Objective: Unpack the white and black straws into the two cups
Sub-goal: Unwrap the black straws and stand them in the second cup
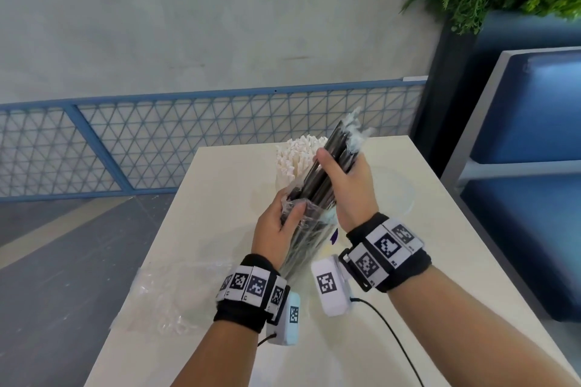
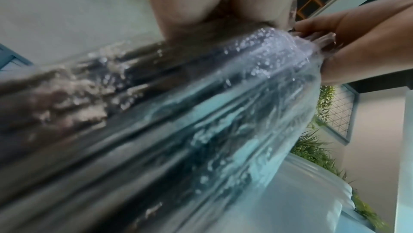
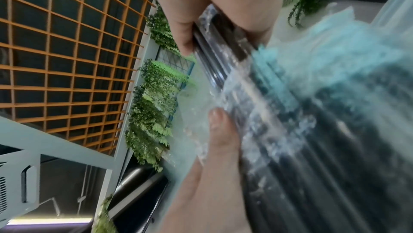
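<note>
**Black straws half out of a slippery wrapper**

Above the worktop [image 1: 239,317], right hand [image 1: 342,185] fingers clench the black straws [image 1: 327,166]; left hand [image 1: 276,229] pinches the plastic wrapper [image 1: 301,248]. Light, stiff, probably slick: grip the bundle mid-length.

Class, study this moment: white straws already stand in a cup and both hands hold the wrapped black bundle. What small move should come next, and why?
Probably the left hand pulls the clear wrapper down off the black straws while the right hand keeps its grip higher up: the upper part looks bare, the lower part still wrapped.
</note>
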{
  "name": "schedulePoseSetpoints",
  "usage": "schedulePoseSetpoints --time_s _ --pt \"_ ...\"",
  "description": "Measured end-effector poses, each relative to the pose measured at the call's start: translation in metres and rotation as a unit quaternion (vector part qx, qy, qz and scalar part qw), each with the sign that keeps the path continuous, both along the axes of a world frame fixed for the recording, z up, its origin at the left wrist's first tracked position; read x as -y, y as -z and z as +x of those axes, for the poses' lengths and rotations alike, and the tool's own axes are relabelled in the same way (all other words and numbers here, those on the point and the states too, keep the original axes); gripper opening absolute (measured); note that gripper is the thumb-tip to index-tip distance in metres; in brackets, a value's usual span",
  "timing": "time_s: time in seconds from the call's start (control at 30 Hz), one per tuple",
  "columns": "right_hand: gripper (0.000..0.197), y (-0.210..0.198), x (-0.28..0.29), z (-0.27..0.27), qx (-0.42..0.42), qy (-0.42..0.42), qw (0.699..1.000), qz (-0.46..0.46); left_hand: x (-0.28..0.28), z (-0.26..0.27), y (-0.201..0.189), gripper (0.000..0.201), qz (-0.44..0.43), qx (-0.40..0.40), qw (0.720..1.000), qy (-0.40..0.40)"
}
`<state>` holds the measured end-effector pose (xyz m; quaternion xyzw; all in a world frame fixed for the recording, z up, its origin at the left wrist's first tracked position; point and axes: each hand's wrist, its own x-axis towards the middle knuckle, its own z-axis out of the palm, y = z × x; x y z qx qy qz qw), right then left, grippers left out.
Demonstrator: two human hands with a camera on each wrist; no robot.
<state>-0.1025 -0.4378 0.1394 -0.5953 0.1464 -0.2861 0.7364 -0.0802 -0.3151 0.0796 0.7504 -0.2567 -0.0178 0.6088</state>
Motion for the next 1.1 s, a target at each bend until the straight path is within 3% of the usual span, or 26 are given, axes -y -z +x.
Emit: schedulePoseSetpoints --time_s 0.1,0.17,0.23,0.3,0.4,0.6,0.87,0.93,1.1 --pt "0.042 -0.002 0.006 -0.002 0.009 -0.074 0.996 -0.038 0.000 0.002 0.004 0.023 -0.009 0.001 1.000 -0.024" --pt "0.051 0.003 0.009 -0.010 -0.027 -0.117 0.986 -0.116 -0.002 0.005 0.008 0.021 -0.015 0.000 0.999 -0.032" --pt "0.056 0.010 0.009 -0.017 -0.055 -0.099 0.975 -0.193 -0.001 0.005 0.013 0.032 -0.020 0.005 0.999 -0.029" --pt "0.053 0.015 0.002 -0.020 -0.044 -0.016 0.974 -0.223 0.003 0.004 0.013 0.037 -0.034 0.004 0.999 -0.033" --pt "0.047 0.025 -0.013 -0.018 -0.025 0.047 0.984 -0.173 0.010 0.000 0.011 0.028 -0.028 0.011 0.998 -0.055" --pt "0.031 0.026 -0.019 -0.007 -0.064 0.002 0.996 -0.058 0.008 0.000 0.010 0.028 0.002 0.019 0.996 -0.084" --pt "0.037 -0.003 -0.003 0.002 0.021 0.007 0.999 0.026 0.006 0.001 0.011 0.039 -0.002 -0.006 0.994 -0.107" --pt "0.037 -0.005 -0.002 0.002 0.010 -0.028 1.000 0.008 0.006 0.001 0.011 0.041 0.000 -0.017 0.994 -0.112" --pt "0.040 0.011 -0.001 -0.004 -0.006 -0.210 0.977 -0.046 0.004 0.001 0.006 0.031 -0.001 -0.030 0.993 -0.111"
